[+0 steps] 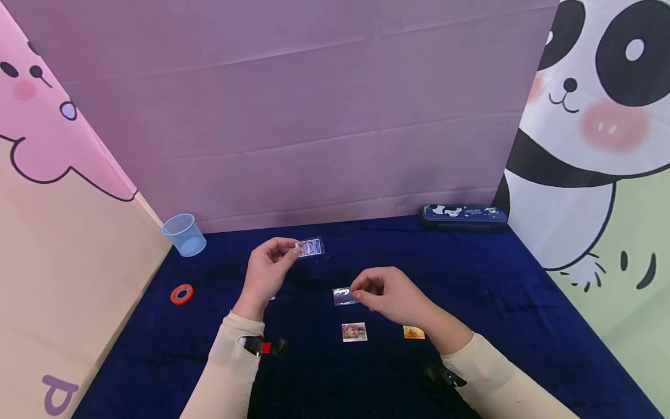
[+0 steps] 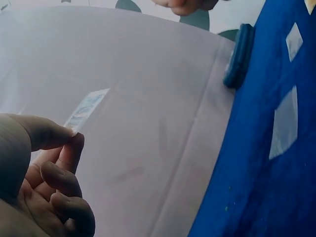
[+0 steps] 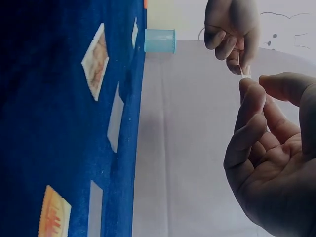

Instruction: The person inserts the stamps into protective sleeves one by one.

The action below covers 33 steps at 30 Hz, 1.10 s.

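My left hand (image 1: 266,270) pinches a blue stamp in a clear sleeve (image 1: 310,247) between thumb and index finger, raised above the table. To its right, my right hand (image 1: 389,295) hovers with fingers loosely curled; the right wrist view shows a gap between thumb and index finger, with nothing held. A clear sleeve (image 1: 342,297) lies on the cloth below and left of that hand. Nearer to me lie a brownish stamp (image 1: 354,332) and an orange stamp (image 1: 413,333), the latter partly hidden by the right wrist. Another clear sleeve (image 3: 95,210) lies farther right.
Dark blue cloth (image 1: 314,378) covers the table. At the back left stands a light blue cup (image 1: 184,234), with an orange ring (image 1: 181,294) in front of it. A dark blue pencil case (image 1: 463,217) lies at the back right. A small pale piece (image 3: 135,32) lies near the left hand.
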Each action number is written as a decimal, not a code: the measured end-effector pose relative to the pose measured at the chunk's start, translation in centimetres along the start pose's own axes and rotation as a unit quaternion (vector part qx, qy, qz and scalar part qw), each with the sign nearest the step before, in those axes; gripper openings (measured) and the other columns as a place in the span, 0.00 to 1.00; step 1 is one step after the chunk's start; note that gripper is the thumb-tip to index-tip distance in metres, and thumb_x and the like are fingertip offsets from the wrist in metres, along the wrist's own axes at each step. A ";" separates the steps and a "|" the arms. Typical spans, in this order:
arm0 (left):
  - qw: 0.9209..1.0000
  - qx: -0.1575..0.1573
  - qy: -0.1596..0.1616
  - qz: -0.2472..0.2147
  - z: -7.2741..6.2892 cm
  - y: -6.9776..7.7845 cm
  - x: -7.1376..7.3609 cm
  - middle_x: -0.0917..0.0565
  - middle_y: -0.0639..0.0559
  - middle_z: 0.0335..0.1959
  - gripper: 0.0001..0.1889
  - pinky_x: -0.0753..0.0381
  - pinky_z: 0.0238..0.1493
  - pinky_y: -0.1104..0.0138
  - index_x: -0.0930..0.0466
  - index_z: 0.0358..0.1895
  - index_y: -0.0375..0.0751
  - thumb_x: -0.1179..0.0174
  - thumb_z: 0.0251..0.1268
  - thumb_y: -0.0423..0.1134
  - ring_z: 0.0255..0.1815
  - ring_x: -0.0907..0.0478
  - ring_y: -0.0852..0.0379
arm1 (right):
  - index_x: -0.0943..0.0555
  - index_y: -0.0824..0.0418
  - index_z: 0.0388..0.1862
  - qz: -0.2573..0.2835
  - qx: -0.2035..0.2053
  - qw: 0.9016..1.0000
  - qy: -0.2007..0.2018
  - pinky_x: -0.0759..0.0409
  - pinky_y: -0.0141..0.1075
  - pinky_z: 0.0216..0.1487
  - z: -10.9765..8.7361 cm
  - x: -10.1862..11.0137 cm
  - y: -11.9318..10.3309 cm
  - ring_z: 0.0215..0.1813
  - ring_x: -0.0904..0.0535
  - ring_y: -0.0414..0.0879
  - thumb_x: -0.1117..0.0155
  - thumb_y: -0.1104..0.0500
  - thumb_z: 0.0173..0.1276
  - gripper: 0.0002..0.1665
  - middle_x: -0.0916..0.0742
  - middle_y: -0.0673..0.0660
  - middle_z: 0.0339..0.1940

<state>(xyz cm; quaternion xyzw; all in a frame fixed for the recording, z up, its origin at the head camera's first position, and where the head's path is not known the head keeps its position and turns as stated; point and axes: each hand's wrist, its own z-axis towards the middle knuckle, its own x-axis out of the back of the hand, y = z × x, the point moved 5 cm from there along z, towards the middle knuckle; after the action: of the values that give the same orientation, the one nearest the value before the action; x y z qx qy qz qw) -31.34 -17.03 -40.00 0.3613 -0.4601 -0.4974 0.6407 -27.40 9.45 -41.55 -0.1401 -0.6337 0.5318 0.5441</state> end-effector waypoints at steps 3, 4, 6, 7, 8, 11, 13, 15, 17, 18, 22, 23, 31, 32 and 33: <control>1.000 0.011 0.013 0.018 0.1 -0.7 0.1 0.15 0.44 0.41 0.08 0.30 0.33 0.68 0.11 0.48 0.39 0.33 0.74 0.39 0.33 0.30 0.52 | 0.13 0.47 0.44 -0.007 0.001 1.000 -0.004 0.24 0.35 0.28 0.0 -0.3 0.3 0.30 0.22 0.46 0.31 0.56 0.75 0.03 0.14 0.49 0.34; 1.000 0.015 0.015 0.020 0.2 -0.8 0.1 0.15 0.44 0.42 0.08 0.30 0.34 0.67 0.11 0.48 0.39 0.33 0.75 0.39 0.34 0.29 0.52 | 0.13 0.46 0.44 -0.011 -0.001 1.000 -0.004 0.25 0.35 0.28 0.0 -0.3 0.3 0.30 0.22 0.46 0.31 0.55 0.75 0.03 0.14 0.47 0.34; 0.999 0.028 0.018 0.025 0.3 -1.3 0.1 0.15 0.43 0.44 0.10 0.29 0.36 0.66 0.12 0.49 0.38 0.34 0.75 0.40 0.37 0.29 0.51 | 0.13 0.46 0.44 -0.021 0.000 1.000 -0.004 0.25 0.35 0.29 0.0 -0.3 0.4 0.31 0.22 0.46 0.31 0.55 0.75 0.03 0.14 0.46 0.34; 0.999 0.033 0.018 0.026 0.3 -1.4 0.1 0.14 0.42 0.45 0.10 0.30 0.36 0.65 0.12 0.48 0.37 0.34 0.75 0.41 0.37 0.29 0.50 | 0.14 0.46 0.44 -0.027 0.000 1.000 -0.005 0.25 0.35 0.29 0.0 -0.3 0.5 0.31 0.22 0.46 0.31 0.55 0.75 0.03 0.14 0.46 0.35; 0.999 0.037 0.018 0.028 0.4 -1.7 0.1 0.15 0.42 0.45 0.10 0.30 0.36 0.65 0.12 0.48 0.37 0.34 0.75 0.40 0.37 0.29 0.50 | 0.14 0.46 0.44 -0.031 0.000 0.999 -0.005 0.25 0.35 0.30 0.0 -0.3 0.5 0.31 0.22 0.46 0.31 0.55 0.74 0.03 0.14 0.45 0.35; 0.998 0.047 0.015 0.036 0.6 -2.4 0.1 0.16 0.45 0.41 0.08 0.31 0.35 0.65 0.11 0.46 0.39 0.34 0.75 0.40 0.34 0.30 0.51 | 0.14 0.45 0.44 -0.047 -0.005 0.999 -0.008 0.24 0.35 0.30 0.0 -0.3 0.7 0.32 0.21 0.45 0.30 0.56 0.73 0.04 0.14 0.45 0.36; 0.998 0.049 0.014 0.043 0.7 -2.9 0.1 0.18 0.46 0.37 0.07 0.31 0.34 0.65 0.11 0.44 0.39 0.33 0.75 0.39 0.32 0.30 0.51 | 0.14 0.46 0.44 -0.060 -0.011 0.998 -0.019 0.24 0.35 0.30 0.0 -0.4 1.0 0.31 0.21 0.46 0.29 0.55 0.72 0.04 0.15 0.45 0.36; 0.997 0.053 0.011 0.051 0.8 -3.4 0.1 0.18 0.47 0.35 0.07 0.31 0.33 0.66 0.11 0.44 0.39 0.33 0.74 0.39 0.31 0.30 0.53 | 0.14 0.48 0.46 -0.072 -0.017 0.997 -0.036 0.23 0.35 0.30 -0.1 -0.6 1.4 0.31 0.20 0.47 0.28 0.55 0.72 0.06 0.15 0.46 0.37; 0.997 0.059 0.007 0.057 0.8 -4.0 0.1 0.17 0.47 0.35 0.07 0.31 0.33 0.66 0.11 0.44 0.39 0.33 0.74 0.39 0.31 0.29 0.54 | 0.14 0.50 0.47 -0.081 -0.023 0.995 -0.056 0.22 0.36 0.31 -0.1 -1.0 1.9 0.32 0.19 0.49 0.27 0.55 0.71 0.08 0.16 0.46 0.38; 0.996 0.062 0.003 0.060 0.8 -4.3 0.1 0.16 0.47 0.35 0.07 0.31 0.33 0.66 0.11 0.45 0.39 0.33 0.74 0.39 0.31 0.28 0.54 | 0.14 0.51 0.48 -0.084 -0.025 0.994 -0.065 0.21 0.36 0.31 -0.1 -1.1 2.1 0.33 0.18 0.49 0.27 0.55 0.71 0.09 0.16 0.46 0.38; 0.994 0.075 -0.015 0.077 0.8 -5.5 0.1 0.14 0.47 0.37 0.07 0.31 0.30 0.66 0.11 0.47 0.41 0.33 0.74 0.40 0.30 0.28 0.54 | 0.14 0.54 0.49 -0.085 -0.036 0.992 -0.087 0.20 0.37 0.34 0.0 -1.7 2.7 0.35 0.17 0.49 0.26 0.56 0.69 0.11 0.16 0.46 0.38; 0.993 0.078 -0.019 0.083 0.8 -5.7 0.1 0.13 0.47 0.38 0.07 0.30 0.30 0.65 0.11 0.47 0.41 0.33 0.74 0.40 0.31 0.27 0.53 | 0.14 0.54 0.49 -0.086 -0.039 0.991 -0.090 0.20 0.37 0.34 0.0 -1.8 2.8 0.35 0.17 0.48 0.25 0.56 0.69 0.11 0.16 0.46 0.38; 0.983 0.105 -0.045 0.142 0.8 -7.2 0.0 0.13 0.50 0.40 0.08 0.23 0.43 0.60 0.10 0.46 0.43 0.33 0.75 0.42 0.40 0.22 0.51 | 0.14 0.59 0.49 -0.091 -0.054 0.987 -0.118 0.21 0.36 0.32 0.1 -2.7 3.3 0.32 0.19 0.44 0.25 0.59 0.68 0.13 0.15 0.46 0.38; 0.983 0.107 -0.048 0.144 0.7 -7.3 0.0 0.13 0.50 0.40 0.07 0.23 0.43 0.59 0.10 0.45 0.43 0.33 0.75 0.42 0.40 0.22 0.51 | 0.14 0.59 0.49 -0.094 -0.055 0.987 -0.121 0.21 0.37 0.33 0.1 -2.8 3.4 0.32 0.19 0.43 0.25 0.59 0.68 0.13 0.15 0.46 0.38; 0.982 0.110 -0.050 0.145 0.7 -7.4 0.0 0.13 0.50 0.41 0.07 0.22 0.44 0.58 0.10 0.45 0.44 0.33 0.75 0.42 0.41 0.22 0.50 | 0.14 0.59 0.49 -0.097 -0.056 0.986 -0.124 0.21 0.37 0.33 0.1 -2.9 3.4 0.33 0.19 0.43 0.25 0.59 0.67 0.13 0.15 0.46 0.37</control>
<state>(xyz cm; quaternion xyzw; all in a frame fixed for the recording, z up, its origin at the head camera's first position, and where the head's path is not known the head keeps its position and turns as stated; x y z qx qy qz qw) -34.25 -18.82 -46.60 0.3329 -0.5911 -0.3630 0.6387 -27.77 8.56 -45.90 -0.0410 -0.7353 0.4536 0.5020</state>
